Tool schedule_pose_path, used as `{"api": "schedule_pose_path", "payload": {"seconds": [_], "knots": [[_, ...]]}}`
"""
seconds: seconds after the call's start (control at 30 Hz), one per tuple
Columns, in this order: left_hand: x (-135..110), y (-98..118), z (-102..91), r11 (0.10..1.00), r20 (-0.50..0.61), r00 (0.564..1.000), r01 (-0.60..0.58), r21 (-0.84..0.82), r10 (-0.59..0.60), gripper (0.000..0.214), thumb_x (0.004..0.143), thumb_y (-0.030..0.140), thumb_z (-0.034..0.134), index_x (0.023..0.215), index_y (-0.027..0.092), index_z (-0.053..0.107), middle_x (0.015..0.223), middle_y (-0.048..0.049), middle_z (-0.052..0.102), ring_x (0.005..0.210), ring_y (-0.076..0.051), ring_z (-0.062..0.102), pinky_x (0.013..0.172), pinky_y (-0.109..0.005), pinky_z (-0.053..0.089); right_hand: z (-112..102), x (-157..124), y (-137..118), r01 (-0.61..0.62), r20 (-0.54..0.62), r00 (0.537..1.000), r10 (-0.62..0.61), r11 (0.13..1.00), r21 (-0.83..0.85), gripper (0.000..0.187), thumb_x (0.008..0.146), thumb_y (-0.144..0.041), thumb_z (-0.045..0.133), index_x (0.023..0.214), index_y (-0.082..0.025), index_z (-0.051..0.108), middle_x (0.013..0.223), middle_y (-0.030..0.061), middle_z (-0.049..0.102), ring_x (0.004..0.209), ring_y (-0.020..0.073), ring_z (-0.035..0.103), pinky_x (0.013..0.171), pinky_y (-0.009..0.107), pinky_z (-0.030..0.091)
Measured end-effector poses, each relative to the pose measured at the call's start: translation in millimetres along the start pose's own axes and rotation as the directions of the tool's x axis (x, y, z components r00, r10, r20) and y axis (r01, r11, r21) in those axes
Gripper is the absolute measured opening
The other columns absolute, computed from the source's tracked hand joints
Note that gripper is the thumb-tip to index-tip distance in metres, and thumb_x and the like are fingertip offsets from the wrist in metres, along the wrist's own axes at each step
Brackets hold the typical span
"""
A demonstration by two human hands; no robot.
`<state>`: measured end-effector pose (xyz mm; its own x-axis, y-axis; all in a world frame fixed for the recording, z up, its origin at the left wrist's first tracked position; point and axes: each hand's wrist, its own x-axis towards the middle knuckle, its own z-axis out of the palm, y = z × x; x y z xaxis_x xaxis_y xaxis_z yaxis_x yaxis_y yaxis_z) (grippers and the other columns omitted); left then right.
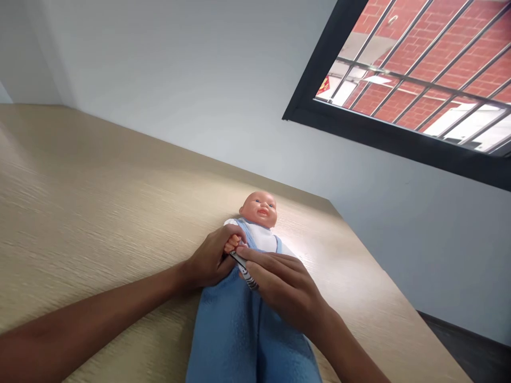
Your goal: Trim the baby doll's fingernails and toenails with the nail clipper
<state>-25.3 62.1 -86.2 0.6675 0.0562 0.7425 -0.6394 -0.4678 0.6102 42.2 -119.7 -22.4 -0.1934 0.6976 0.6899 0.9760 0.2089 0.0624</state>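
Observation:
On the table a baby doll [259,209] lies face up, dressed in a white shirt and blue overalls [231,324]. My left hand [213,255] is closed around the doll's arm, and the doll's small hand [232,243] pokes out between my thumb and fingers. Pinched in my right hand [285,282] is a nail clipper [245,269] with dark stripes along its lever. Its tip meets the doll's fingers; whether the jaws are pressed together cannot be made out. My right hand hides part of the doll's chest and its other arm.
The wooden table [99,202] runs along a pale wall [179,80], with its right edge [383,271] slanting down beside the doll. A dark-framed window [383,135] with metal bars is at the upper right. Dark floor [463,340] shows past the table.

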Motion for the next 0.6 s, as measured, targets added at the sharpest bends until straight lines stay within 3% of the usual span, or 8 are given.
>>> {"api": "schedule_pose_path", "payload": {"seconds": [0.17, 0.33, 0.4, 0.5, 0.6], "knots": [[1, 0, 0.7, 1.0, -0.003, 1.0, 0.01, -0.01, -0.01, 0.015, 0.094, 0.017, 0.054, 0.108, 0.02, 0.048, 0.094, -0.0035, 0.063, 0.077, -0.014, 0.06, 0.073, -0.027, 0.048, -6, 13, -6, 0.129, 0.02, 0.992, -0.128, 0.978, -0.164, 0.016, 0.092, 0.0, 0.054, 0.098, -0.013, 0.062, 0.11, 0.015, 0.075, 0.084, 0.0178, 0.074, 0.071, 0.031, 0.062], [1, -3, 2.2, 1.0, -0.001, 1.0, 0.006, -0.024, -0.006, 0.014, 0.098, 0.021, 0.05, 0.111, 0.021, 0.045, 0.095, -0.0039, 0.062, 0.079, -0.014, 0.06, 0.074, -0.027, 0.049, -1, 14, -11, 0.151, 0.043, 0.989, -0.145, 0.956, -0.251, 0.016, 0.088, 0.0, 0.061, 0.094, -0.014, 0.062, 0.111, 0.0151, 0.075, 0.074, 0.0172, 0.072, 0.067, 0.031, 0.06], [0, -4, 0.2, 1.0, 0.015, 1.0, -0.011, -0.022, 0.012, 0.013, 0.099, 0.023, 0.047, 0.111, 0.02, 0.044, 0.096, -0.0048, 0.062, 0.08, -0.015, 0.06, 0.074, -0.028, 0.049, 0, 13, -13, 0.087, 0.02, 0.996, -0.084, 0.982, -0.166, 0.017, 0.088, -0.001, 0.061, 0.095, -0.016, 0.062, 0.11, 0.0118, 0.076, 0.073, 0.0169, 0.072, 0.066, 0.031, 0.059], [1, -3, -7.7, 0.998, 0.089, 0.994, -0.06, -0.004, 0.06, 0.013, 0.097, 0.032, 0.047, 0.098, 0.02, 0.045, 0.092, -0.005, 0.06, 0.08, -0.016, 0.059, 0.074, -0.03, 0.049, -10, 18, -17, -0.115, -0.087, 0.989, 0.12, 0.991, 0.063, 0.016, 0.089, -0.01, 0.064, 0.101, -0.021, 0.061, 0.103, 0.0055, 0.077, 0.08, 0.018, 0.075, 0.068, 0.029, 0.06], [5, 3, -18.6, 0.994, 0.199, 0.976, -0.096, 0.049, 0.085, 0.023, 0.091, 0.037, 0.054, 0.082, 0.02, 0.041, 0.084, -0.004, 0.057, 0.076, -0.017, 0.054, 0.07, -0.03, 0.045, -45, 31, -18, -0.277, -0.291, 0.903, 0.315, 0.946, 0.166, 0.022, 0.093, -0.019, 0.064, 0.111, -0.022, 0.052, 0.102, 0.0071, 0.074, 0.078, 0.0175, 0.074, 0.069, 0.03, 0.062]]}}
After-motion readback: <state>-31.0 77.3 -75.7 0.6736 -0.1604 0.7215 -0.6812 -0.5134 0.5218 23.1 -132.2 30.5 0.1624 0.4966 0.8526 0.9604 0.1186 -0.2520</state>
